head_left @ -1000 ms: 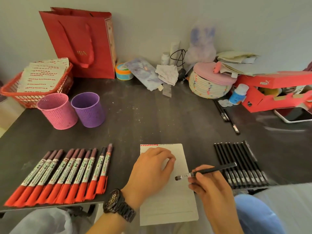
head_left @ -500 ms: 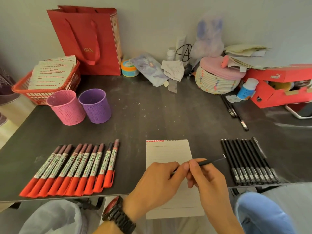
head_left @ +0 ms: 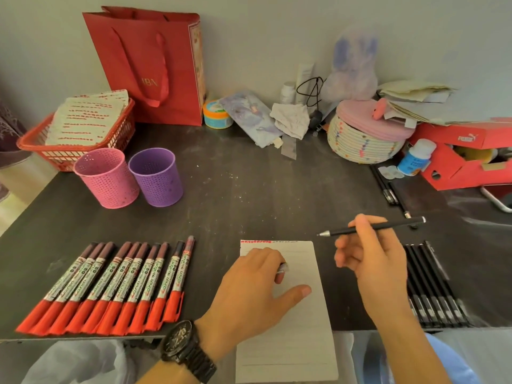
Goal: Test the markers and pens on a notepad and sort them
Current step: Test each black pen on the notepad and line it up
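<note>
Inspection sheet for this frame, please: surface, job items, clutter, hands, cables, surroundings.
Surface: dark table, scuffed.
Job's things: notepad overhanging the front edge; red markers in a row left; black pens in a row right; pink cup and purple cup upright.
Clutter: red bag, red basket of papers, woven basket, red shoebox along the back.
Hands: left hand on notepad, pinching a pen cap; right hand holds an uncapped pen above the table.
Cables: black cable by the wall.
Surroundings: plain wall.
</note>
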Motion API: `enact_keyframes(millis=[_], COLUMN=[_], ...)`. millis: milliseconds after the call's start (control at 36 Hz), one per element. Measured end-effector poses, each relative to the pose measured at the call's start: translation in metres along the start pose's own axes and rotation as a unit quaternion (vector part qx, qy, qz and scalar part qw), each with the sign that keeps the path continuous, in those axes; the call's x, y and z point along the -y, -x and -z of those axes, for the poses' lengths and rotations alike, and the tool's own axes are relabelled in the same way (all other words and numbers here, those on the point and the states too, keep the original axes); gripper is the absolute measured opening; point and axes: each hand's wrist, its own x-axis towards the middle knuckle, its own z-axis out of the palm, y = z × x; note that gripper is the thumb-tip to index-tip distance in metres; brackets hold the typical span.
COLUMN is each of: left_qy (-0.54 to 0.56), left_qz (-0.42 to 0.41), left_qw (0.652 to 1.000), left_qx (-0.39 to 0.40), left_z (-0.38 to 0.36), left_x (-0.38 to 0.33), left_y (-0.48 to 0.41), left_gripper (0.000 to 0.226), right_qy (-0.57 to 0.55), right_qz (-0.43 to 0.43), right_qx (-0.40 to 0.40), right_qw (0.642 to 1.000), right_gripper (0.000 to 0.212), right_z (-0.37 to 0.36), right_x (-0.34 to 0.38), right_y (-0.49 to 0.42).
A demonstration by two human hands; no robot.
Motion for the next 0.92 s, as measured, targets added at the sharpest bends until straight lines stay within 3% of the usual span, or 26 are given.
enact_keyframes(millis=[139, 222, 444, 611, 917], left_qy=[-0.021, -0.019, -0.013, -0.025, -0.024], left_qz=[-0.097, -0.133, -0.139, -0.125, -0.125], left_qw=[0.995, 0.990, 0.989, 0.990, 0.991], left_qx=[-0.002, 0.037, 0.056, 0.055, 0.051], left_z=[-0.015, -0.020, -0.024, -0.025, -0.027], left_x=[-0.001, 0.002, 0.005, 0.004, 0.004], left_y=[-0.014, -0.019, -0.019, -0.019, -0.019], left_gripper=[0.032, 0.030, 0.023, 0.029, 0.026], right_qy=[0.089, 0.094, 0.202, 0.230, 0.266], right_qz=[-0.048, -0.064, 0.007, 0.036, 0.034], right_qx=[0.038, 0.048, 0.037, -0.001, 0.015], right_qw=[0.994, 0.992, 0.979, 0.972, 0.963], right_gripper=[0.019, 0.017, 0.022, 0.039, 0.033], right_z=[-0.011, -0.016, -0.020, -0.019, -0.020], right_x=[-0.024, -0.034, -0.056, -0.064, -0.069], right_y=[-0.038, -0.052, -0.056, -0.056, -0.059])
